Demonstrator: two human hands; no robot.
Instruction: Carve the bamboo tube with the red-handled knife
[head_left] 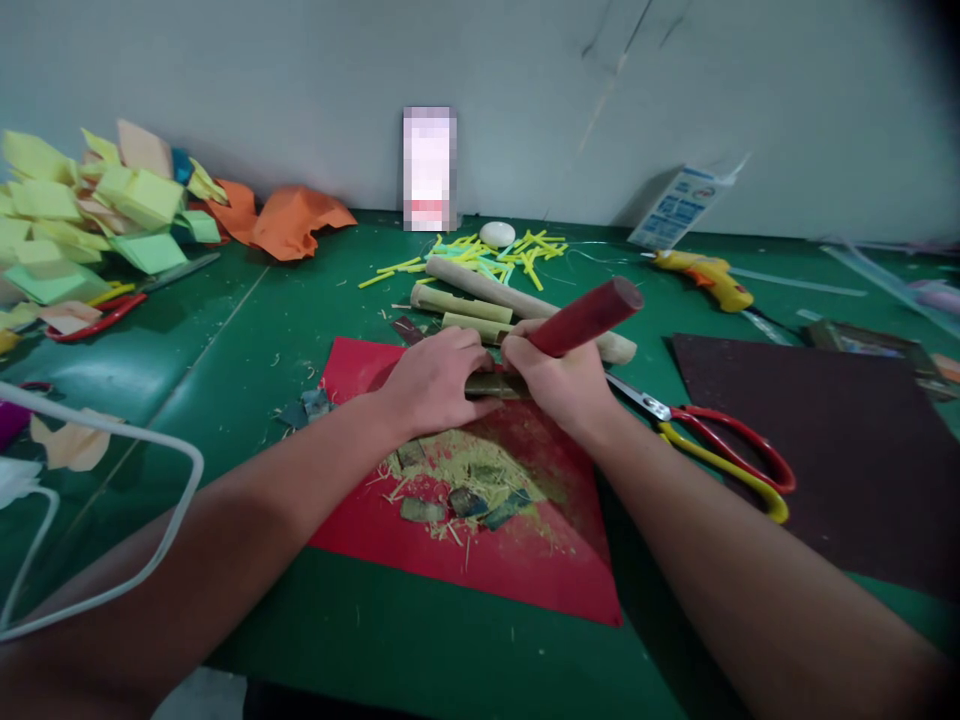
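My left hand [435, 378] is closed around a short bamboo tube [491, 385] and presses it down over a red sheet [544, 580]. In my right hand [566, 390] is a tool with a thick red wooden handle [589, 318], tilted up to the right; its working end is hidden behind my fingers at the bamboo. Pale sawdust [457, 455] and several dark bark-like chips [466, 502] lie on the sheet below my hands. Just beyond them rest two cut bamboo pieces [461, 302] and a long wooden rod [487, 287].
Scissors [720, 445] with red and yellow handles lie at right, partly on a dark brown sheet [825, 450]. Behind are a yellow glue gun [705, 278], yellow straw pieces [397, 270] and a phone [429, 170]. Folded papers [142, 195] pile at left; a white cable [187, 500] crosses the left foreground.
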